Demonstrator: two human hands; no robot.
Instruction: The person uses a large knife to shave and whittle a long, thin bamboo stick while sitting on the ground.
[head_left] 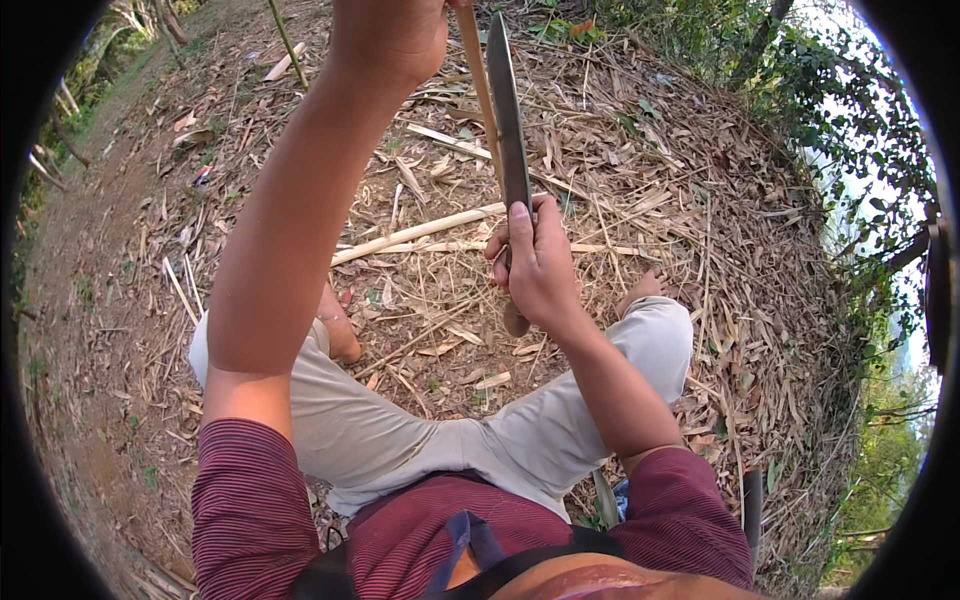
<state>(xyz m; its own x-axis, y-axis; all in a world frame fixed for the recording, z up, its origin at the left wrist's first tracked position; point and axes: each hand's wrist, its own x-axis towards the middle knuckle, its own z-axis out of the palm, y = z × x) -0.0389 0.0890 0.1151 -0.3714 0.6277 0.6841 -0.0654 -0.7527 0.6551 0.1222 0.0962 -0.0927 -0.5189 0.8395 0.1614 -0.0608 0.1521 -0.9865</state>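
At the top edge my left hand (392,38), partly cut off by the picture's rim, is closed on the upper end of a thin bamboo strip (481,85). The strip hangs down at a slight slant along the left side of a machete blade (509,115). My right hand (538,255) is wrapped round the machete's handle, whose rounded butt (515,320) sticks out below the fingers. The blade points up and away, its tip near my left hand. The strip's lower end reaches down to my right hand, where its contact with blade and fingers is hard to make out.
Pale split bamboo pieces (420,232) lie across the ground between my bare feet. Dry leaves and shavings (640,200) cover the soil. A thin green stem (287,45) stands at the upper left. Bushes (850,150) line the right side, and bare earth slopes away on the left.
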